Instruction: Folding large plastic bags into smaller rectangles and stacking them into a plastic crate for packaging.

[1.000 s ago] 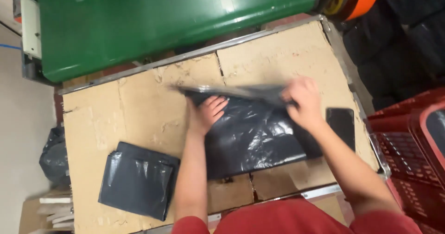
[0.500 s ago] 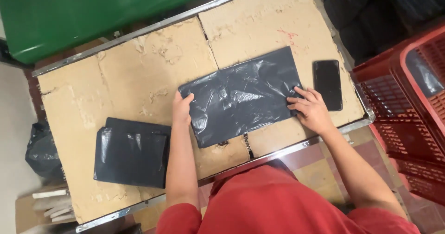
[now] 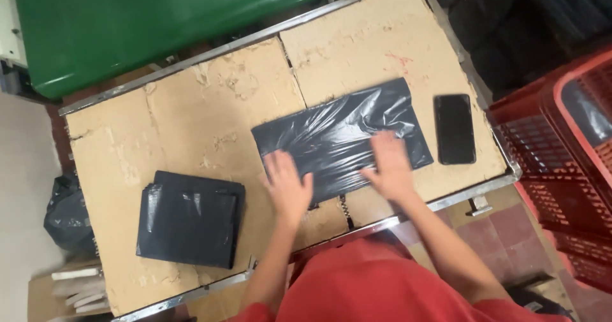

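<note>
Head view: both palms lay flat, fingers spread, left hand (image 3: 288,187) and right hand (image 3: 389,166), pressed on crinkled black plastic bag (image 3: 341,137) mid cardboard-topped table (image 3: 191,118), apparently smoothing it; folded black bags (image 3: 190,218) stacked left.

Dim warm indoor light, sheen on black plastic bag (image 3: 341,137), hands motion-blurred

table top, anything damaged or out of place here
The cardboard covering the table is worn: its top layer is peeled in rough patches and the sheets have gaps at the seams. The black plastic bag under the left hand and right hand is wrinkled and lies slightly askew.
</note>
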